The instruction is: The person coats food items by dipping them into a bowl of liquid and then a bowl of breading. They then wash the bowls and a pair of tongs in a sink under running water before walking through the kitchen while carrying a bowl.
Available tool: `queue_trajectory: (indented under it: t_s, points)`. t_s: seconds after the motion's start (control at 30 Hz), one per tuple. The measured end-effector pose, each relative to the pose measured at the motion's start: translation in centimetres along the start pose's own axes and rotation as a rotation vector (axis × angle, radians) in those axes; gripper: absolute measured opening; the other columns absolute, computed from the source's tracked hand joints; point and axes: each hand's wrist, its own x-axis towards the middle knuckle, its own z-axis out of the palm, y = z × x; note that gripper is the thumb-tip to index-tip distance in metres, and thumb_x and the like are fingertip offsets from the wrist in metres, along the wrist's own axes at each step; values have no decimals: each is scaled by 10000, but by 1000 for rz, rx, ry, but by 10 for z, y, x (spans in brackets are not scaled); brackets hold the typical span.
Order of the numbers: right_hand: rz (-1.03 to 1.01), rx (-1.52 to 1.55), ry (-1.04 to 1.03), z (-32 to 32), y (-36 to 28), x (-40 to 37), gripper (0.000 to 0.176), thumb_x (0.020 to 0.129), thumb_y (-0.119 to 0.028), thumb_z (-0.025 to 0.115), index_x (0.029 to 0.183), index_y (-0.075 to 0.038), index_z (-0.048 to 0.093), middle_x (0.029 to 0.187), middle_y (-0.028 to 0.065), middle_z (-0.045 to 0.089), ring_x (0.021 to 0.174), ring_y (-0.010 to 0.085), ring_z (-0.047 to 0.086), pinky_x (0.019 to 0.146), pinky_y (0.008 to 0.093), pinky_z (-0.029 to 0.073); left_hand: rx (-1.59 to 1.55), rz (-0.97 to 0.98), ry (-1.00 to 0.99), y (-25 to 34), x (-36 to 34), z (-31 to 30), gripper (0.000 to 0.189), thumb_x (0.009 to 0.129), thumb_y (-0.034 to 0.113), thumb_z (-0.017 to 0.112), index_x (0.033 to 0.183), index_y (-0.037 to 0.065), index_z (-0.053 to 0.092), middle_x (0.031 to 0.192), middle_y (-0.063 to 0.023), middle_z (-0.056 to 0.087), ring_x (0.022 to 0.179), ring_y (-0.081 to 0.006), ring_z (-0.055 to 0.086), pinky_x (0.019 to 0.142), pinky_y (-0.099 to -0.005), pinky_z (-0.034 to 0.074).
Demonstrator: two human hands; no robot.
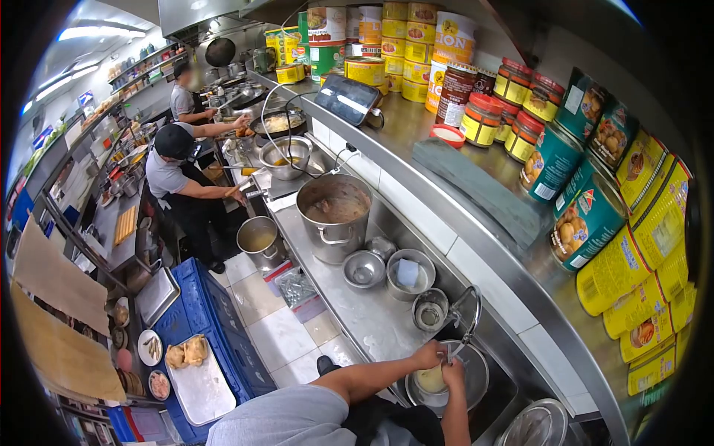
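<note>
My left hand (427, 356) and my right hand (453, 376) are close together over a large metal bowl (482, 379) at the sink. The fingers of both hands are curled. A small light-coloured piece shows at the fingertips, too small to name. Just above them is the end of the curved metal faucet (477, 305). Inside the bowl, below my hands, lies a pale yellow round thing (430, 381), partly hidden by my hands and forearm.
Beside the sink stand a small metal bowl (430, 312), a pot with a blue sponge (407, 273) and a large stockpot (332, 230). Overhead runs a shelf with teal cans (587, 215). Two people work further left. A tray with poultry (187, 352) rests on a blue chest (216, 312).
</note>
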Motion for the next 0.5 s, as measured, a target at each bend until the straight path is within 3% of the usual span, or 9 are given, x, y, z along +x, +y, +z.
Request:
queue_trajectory:
  t_s: [0.07,0.17,0.3,0.33,0.37,0.4,0.43,0.47,0.5]
  points:
    - [71,-111,-52,-11,-12,0,234,838,-199,616,953,-2,668,856,247,671,871,401,665,769,472,499,-225,-230,240,17,3,-5,228,758,207,706,962,105,708,962,-178,696,960,-369,657,857,-441,519]
    - [89,126,-63,-11,-19,-4,238,856,-216,605,939,1,659,824,243,663,800,374,671,763,463,500,-190,-383,179,3,13,3,196,791,258,676,887,92,718,944,-159,706,869,-362,679,799,-440,537]
    - [136,125,-102,-12,-26,-9,173,859,-160,604,927,-6,646,748,175,656,652,276,661,640,412,507,-258,-309,74,-23,23,13,219,807,294,646,897,116,735,877,-136,713,844,-315,692,779,-425,542]
    - [152,314,-64,-10,-29,-11,135,853,-122,607,922,-10,638,720,136,639,601,228,632,577,376,487,-216,-346,51,-21,26,11,217,805,289,639,906,126,740,852,-135,711,830,-302,694,768,-417,544]
    - [183,500,-9,-13,-32,-19,101,846,-84,610,916,-14,630,691,96,623,550,179,603,513,339,466,-193,-271,1,-21,26,9,213,802,277,635,915,131,741,888,-124,714,853,-296,690,785,-412,541]
    - [218,523,21,-19,-41,-23,197,901,-205,676,912,-24,599,777,36,584,581,122,564,489,281,439,-181,-192,-62,-36,29,16,211,799,264,631,924,135,741,925,-112,717,877,-289,686,803,-407,537]
    - [146,480,53,-15,-28,-18,213,887,-214,685,911,-22,595,749,40,569,596,126,541,513,303,436,-10,-43,-129,-53,33,25,246,797,240,621,994,141,729,1003,-89,712,941,-263,672,857,-388,524]
    - [-62,289,232,0,-2,-7,228,883,-222,686,918,-19,588,732,47,558,632,129,534,546,326,434,179,180,-207,-74,39,34,290,795,206,619,1065,152,710,1086,-77,693,995,-268,654,910,-380,504]
    - [-50,298,258,-8,-14,-10,252,885,-250,687,903,-17,590,732,60,573,655,136,540,572,345,440,-187,-103,-292,-47,33,19,224,858,196,612,1054,133,699,1035,-36,682,974,-183,643,863,-337,498]
